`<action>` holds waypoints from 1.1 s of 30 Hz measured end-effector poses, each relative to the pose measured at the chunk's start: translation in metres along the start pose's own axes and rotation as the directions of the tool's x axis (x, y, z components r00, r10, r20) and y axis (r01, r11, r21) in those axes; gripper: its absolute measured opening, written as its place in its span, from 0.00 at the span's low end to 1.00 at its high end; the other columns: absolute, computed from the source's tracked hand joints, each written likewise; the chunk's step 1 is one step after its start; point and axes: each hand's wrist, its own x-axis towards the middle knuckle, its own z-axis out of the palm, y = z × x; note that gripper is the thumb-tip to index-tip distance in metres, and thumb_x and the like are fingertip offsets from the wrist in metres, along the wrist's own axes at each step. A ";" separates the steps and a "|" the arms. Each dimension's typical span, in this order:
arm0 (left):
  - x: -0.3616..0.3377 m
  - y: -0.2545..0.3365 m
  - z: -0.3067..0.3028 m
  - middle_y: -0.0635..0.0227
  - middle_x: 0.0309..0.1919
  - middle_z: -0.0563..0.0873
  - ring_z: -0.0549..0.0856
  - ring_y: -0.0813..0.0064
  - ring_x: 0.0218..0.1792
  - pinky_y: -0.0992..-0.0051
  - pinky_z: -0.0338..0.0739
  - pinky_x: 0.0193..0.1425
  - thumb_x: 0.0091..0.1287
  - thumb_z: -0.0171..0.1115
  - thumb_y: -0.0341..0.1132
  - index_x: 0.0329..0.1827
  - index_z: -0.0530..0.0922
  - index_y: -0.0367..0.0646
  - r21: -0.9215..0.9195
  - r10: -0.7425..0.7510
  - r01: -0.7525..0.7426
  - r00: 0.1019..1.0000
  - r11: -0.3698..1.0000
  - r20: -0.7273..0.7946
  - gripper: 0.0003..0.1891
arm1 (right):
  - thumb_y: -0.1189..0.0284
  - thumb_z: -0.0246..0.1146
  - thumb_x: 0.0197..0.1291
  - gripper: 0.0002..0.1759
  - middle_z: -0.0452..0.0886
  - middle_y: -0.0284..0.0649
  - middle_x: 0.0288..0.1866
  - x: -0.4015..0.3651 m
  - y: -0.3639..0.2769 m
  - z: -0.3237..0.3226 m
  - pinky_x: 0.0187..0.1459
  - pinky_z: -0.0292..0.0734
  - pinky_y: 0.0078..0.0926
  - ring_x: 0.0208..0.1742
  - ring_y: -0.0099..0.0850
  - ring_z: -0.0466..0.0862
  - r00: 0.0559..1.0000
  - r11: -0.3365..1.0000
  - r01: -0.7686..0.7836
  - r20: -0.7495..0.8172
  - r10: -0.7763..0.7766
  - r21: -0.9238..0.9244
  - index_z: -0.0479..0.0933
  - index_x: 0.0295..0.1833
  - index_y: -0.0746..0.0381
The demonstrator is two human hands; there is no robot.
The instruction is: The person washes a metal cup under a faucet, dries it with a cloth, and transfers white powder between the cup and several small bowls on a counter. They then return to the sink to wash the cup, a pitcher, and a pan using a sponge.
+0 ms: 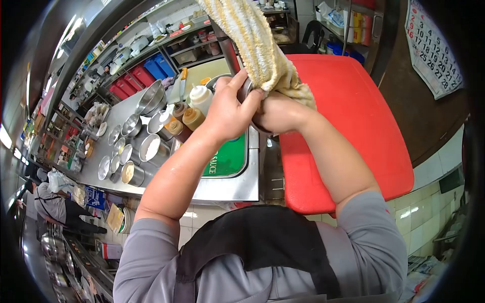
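My left hand (230, 108) is closed around a small round metal container (246, 90), of which only parts of the rim and side show. My right hand (280, 112) reaches in at the container's mouth, its fingers mostly hidden, with a yellow-and-white striped towel (252, 43) bunched around it. The rest of the towel stretches up past the top of the view. Both hands are close together, above the gap between the steel counter (222, 191) and a red lid (343, 121).
Left of my hands stand a white squeeze bottle (201, 98), several sauce bottles (193, 118) and metal bowls (151, 98). A green tray (230, 159) marked "SAUCE" lies below them. One person (55, 204) stands at far left. A calendar (433, 48) hangs at right.
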 end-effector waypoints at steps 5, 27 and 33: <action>0.010 0.022 -0.017 0.39 0.46 0.78 0.79 0.49 0.50 0.61 0.73 0.61 0.65 0.62 0.49 0.69 0.73 0.39 0.021 -0.051 0.048 0.988 0.999 0.144 0.33 | 0.72 0.55 0.65 0.14 0.85 0.53 0.51 -0.015 -0.005 -0.004 0.56 0.78 0.40 0.53 0.47 0.84 0.966 0.949 -0.115 -0.257 0.038 -0.293 0.83 0.51 0.61; -0.040 -0.045 -0.062 0.56 0.61 0.80 0.81 0.67 0.61 0.67 0.76 0.65 0.79 0.50 0.54 0.70 0.69 0.32 -0.872 -0.295 0.253 0.946 0.420 0.133 0.32 | 0.72 0.58 0.70 0.16 0.85 0.46 0.51 -0.032 0.036 -0.097 0.50 0.84 0.33 0.48 0.33 0.88 0.785 0.170 0.547 -0.572 0.235 0.820 0.77 0.56 0.72; -0.051 -0.022 -0.064 0.56 0.60 0.81 0.83 0.67 0.59 0.68 0.79 0.62 0.78 0.51 0.49 0.69 0.70 0.34 -0.918 -0.205 0.226 0.965 0.324 0.165 0.28 | 0.69 0.55 0.73 0.21 0.83 0.46 0.59 -0.017 0.010 -0.055 0.55 0.82 0.33 0.55 0.34 0.86 0.892 0.089 0.410 -0.419 0.169 0.908 0.72 0.65 0.70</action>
